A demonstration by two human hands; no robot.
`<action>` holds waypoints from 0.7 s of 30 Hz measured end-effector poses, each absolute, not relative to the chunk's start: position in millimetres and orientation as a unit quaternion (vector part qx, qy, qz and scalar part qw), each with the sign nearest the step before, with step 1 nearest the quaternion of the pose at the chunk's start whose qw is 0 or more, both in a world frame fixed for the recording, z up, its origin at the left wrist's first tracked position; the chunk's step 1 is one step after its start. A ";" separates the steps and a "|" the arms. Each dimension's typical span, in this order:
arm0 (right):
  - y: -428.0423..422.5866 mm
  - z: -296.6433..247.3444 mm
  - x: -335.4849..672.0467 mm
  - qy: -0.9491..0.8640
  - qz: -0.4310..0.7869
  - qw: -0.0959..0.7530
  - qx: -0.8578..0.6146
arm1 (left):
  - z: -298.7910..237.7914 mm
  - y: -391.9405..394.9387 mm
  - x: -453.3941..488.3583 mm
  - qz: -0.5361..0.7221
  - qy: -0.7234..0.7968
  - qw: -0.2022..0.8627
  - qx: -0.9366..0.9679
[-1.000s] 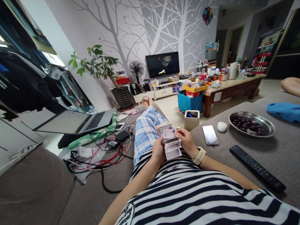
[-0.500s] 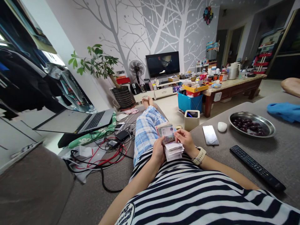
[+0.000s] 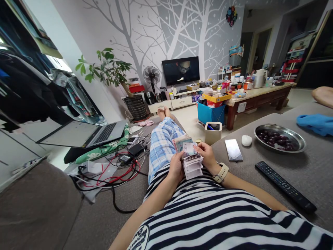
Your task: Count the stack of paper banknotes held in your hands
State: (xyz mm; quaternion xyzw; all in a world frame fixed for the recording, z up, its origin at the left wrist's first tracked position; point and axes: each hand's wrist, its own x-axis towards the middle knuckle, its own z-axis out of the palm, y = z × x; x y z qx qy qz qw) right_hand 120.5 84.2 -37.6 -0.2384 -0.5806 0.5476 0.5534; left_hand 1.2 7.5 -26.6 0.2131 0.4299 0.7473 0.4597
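A thick stack of banknotes (image 3: 191, 158) rests over my lap, above a striped shirt and blue checked trousers. My left hand (image 3: 176, 167) is closed around the stack's left side, thumb on top. My right hand (image 3: 207, 156), a pale watch on its wrist, pinches the top notes at the right edge and bends them down toward me. The upper part of the stack stands up behind the folded notes.
On the grey sofa to my right lie a phone (image 3: 233, 149), a white mouse (image 3: 246, 140), a metal bowl of dark fruit (image 3: 279, 138), a black remote (image 3: 285, 186) and a blue cloth (image 3: 316, 123). To my left sit a laptop (image 3: 85, 133) and tangled cables (image 3: 114, 172).
My right hand keeps flipping notes from the standing part of the stack down onto the folded pile. The hands and the stack stay in the same place over my lap.
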 end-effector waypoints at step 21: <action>79.3 -27.8 122.2 -0.611 0.546 0.535 -0.204 | -28.9 13.5 -0.6 0.763 0.390 0.471 0.208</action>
